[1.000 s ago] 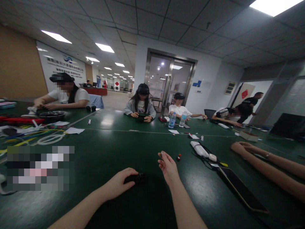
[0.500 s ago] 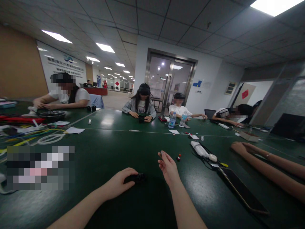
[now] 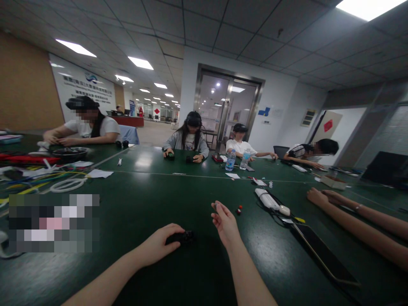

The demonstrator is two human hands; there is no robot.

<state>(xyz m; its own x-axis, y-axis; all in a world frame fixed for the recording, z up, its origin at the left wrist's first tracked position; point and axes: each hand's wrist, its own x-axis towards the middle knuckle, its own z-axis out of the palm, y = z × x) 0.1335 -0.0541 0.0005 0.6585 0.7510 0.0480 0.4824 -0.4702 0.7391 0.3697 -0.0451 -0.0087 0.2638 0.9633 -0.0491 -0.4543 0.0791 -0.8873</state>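
My left hand rests on the dark green table, thumb and fingers closed around a small black block-like object. Its far end sticks out past my fingertips, and its exact kind is too dark to make out. To the right, my right hand is raised with thumb and forefinger pinched on a small greyish piece, mostly covered by the fingertips. Just beyond that hand lies a tiny red and dark item.
At right are a white power strip, a black tablet-like slab and another person's forearms. Cables and a white coil lie at left. Two water bottles stand farther back. Several people sit around the table.
My hands have kept their places and grips. Across the table, a person's hand has moved left with a dark box, away from another one. The person at far right has shifted their head.
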